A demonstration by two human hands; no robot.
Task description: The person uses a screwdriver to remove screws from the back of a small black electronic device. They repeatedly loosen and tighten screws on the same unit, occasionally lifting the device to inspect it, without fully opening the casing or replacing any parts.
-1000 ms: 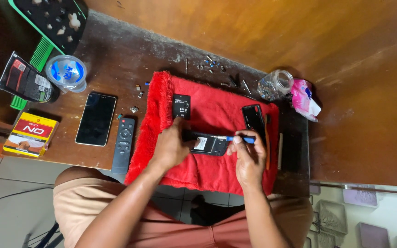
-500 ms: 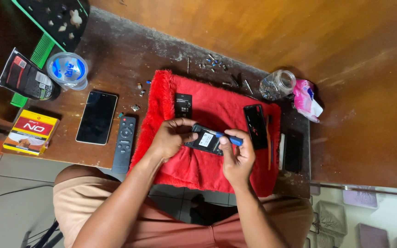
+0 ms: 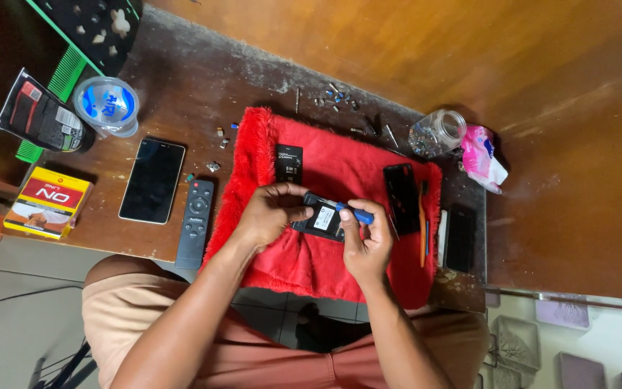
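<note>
Fingers [image 3: 298, 213] of left hand [image 3: 271, 216] clamped on opened phone [image 3: 323, 217], held just above red mat [image 3: 340, 270] on counter [image 3: 181, 86]; right hand [image 3: 365, 241] grips blue screwdriver [image 3: 354, 212] w/ tip at phone's back. Unscrewing step judged underway; steady downward pressure needed next.

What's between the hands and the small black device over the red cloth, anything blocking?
Nothing visible. The left hand already grips the small black device at its left end, and the right hand holds a blue-handled tool against it, over the red cloth.

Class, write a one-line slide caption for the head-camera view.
Left hand steadies a small black device on a red fluffy mat while the right hand applies a blue-handled tool.
</note>
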